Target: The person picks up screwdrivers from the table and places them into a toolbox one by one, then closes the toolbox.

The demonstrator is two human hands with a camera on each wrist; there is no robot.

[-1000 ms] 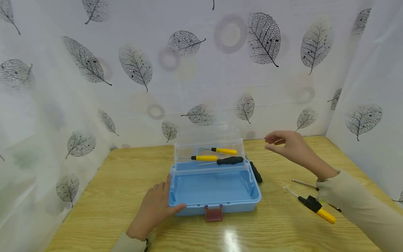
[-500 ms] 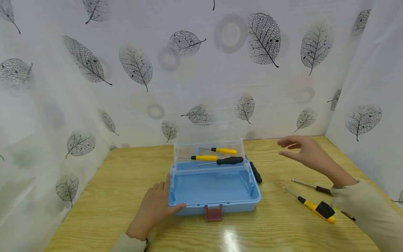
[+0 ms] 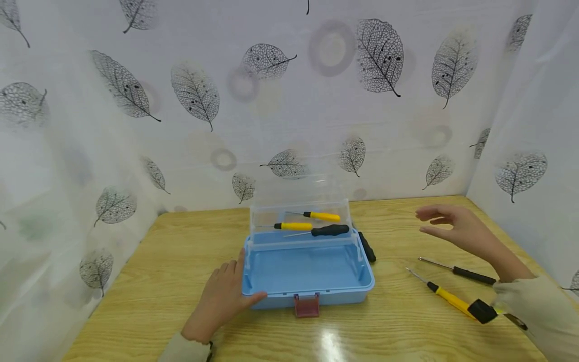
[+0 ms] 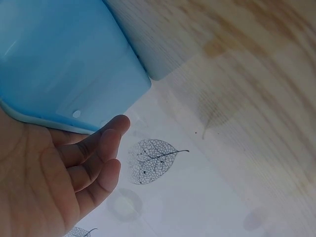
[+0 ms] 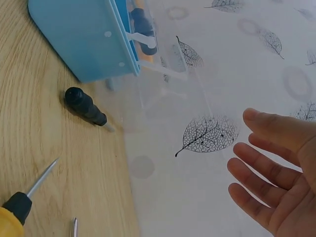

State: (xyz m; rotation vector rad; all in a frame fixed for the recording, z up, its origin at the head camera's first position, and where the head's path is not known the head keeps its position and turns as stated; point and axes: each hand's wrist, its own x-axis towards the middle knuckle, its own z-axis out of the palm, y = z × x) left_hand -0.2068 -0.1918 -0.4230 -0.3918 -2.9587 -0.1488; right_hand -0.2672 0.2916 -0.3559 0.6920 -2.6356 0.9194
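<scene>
A blue box (image 3: 307,269) with a raised clear lid stands mid-table. My left hand (image 3: 223,296) rests against its left end, thumb at the front edge; the left wrist view has the fingers (image 4: 96,158) beside the blue wall. Two yellow-handled screwdrivers (image 3: 294,227) and a black-handled one (image 3: 330,230) lie in the clear tray at the box's back. My right hand (image 3: 461,231) hovers empty over the table's right side, fingers relaxed and apart from the thumb, as the right wrist view (image 5: 276,173) also has it.
Right of the box lie a black-handled screwdriver (image 3: 472,275) and a yellow one (image 3: 452,299), near the right sleeve. Another black handle (image 3: 368,247) touches or nearly touches the box's right side. A leaf-patterned curtain (image 3: 289,100) stands behind the table (image 3: 190,241).
My right hand has moved right and a little toward the front, away from the box, uncovering more of the black-handled screwdriver. The left hand and the box have stayed put.
</scene>
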